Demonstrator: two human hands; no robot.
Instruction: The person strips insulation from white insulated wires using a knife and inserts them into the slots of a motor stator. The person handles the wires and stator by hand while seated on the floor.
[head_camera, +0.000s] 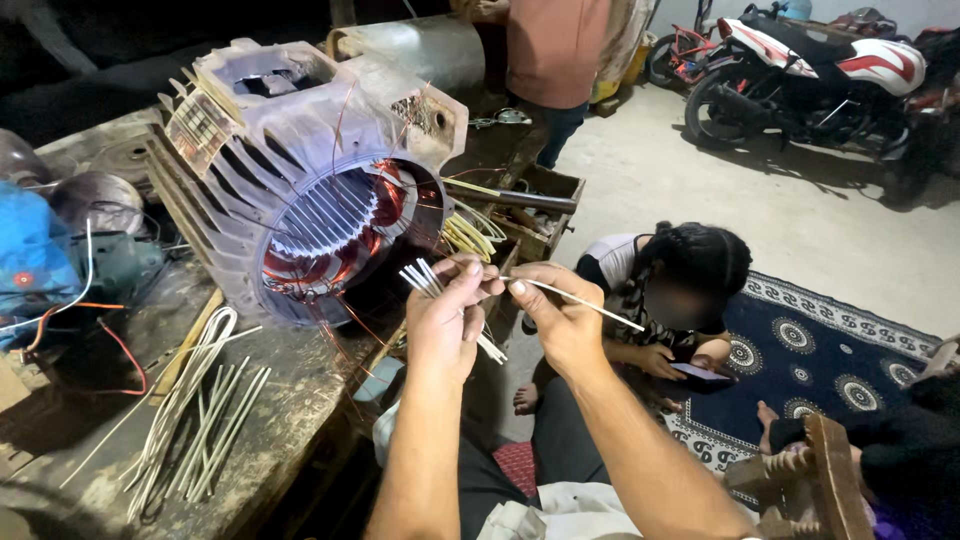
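1. On the far left of the workbench (300, 400) lies a loose pile of thin white strips (200, 410). They are long and a bit bent, and they lie near the big motor shell (300, 190).
2. The motor shell is grey with ribs on the outside. Inside its round hole you can see shiny copper wire (385, 195) and rows of narrow slots.
3. The left hand (445, 320) is closed around a small bunch of the white strips (428, 280), just in front of the motor's hole. The ends fan out above the fingers.
4. The right hand (560, 315) pinches one single strip (590, 300) between thumb and finger. The strip sticks out to the right, and its near end meets the left hand.
5. To do this well, I think it helps to pull one strip at a time, hold the bunch tight so none fall, and keep the strip straight so it does not bend.
6. Farther right, a person sits on a blue rug (830, 350), and a motorbike (810, 70) stands behind.
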